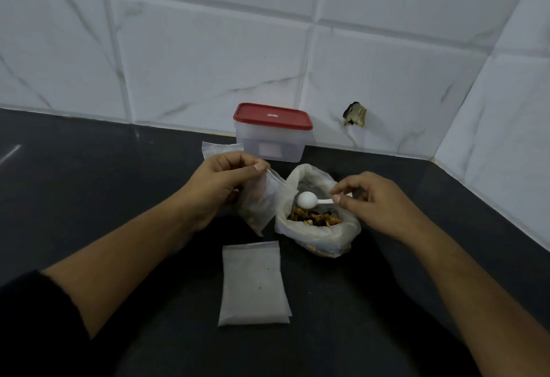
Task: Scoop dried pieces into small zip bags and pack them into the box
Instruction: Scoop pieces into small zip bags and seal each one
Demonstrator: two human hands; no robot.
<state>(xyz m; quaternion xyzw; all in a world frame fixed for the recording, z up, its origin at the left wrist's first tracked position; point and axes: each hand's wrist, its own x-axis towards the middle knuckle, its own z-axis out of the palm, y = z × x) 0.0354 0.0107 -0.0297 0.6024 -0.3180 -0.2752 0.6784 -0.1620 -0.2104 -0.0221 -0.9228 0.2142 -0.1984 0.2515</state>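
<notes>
The left hand (217, 186) pinches a thin clear zip bag (262, 202); the right hand (369, 201) pinches a white plastic spoon (309, 200) over crinkled bag (320, 235) holding dried pieces (315, 218).

**Two arms forward, each with a pinch grip**

Both bare forearms reach forward from the near edge of the bench (89, 198); the left one shows a dark sleeve (35, 323) at the elbow. The left hand (217, 186) has curled fingers and pinches the top of a small zip bag (265, 198) under its thumb. The right hand (378, 204), palm down, pinches the handle of a white spoon (308, 200) with its fingertips.
</notes>
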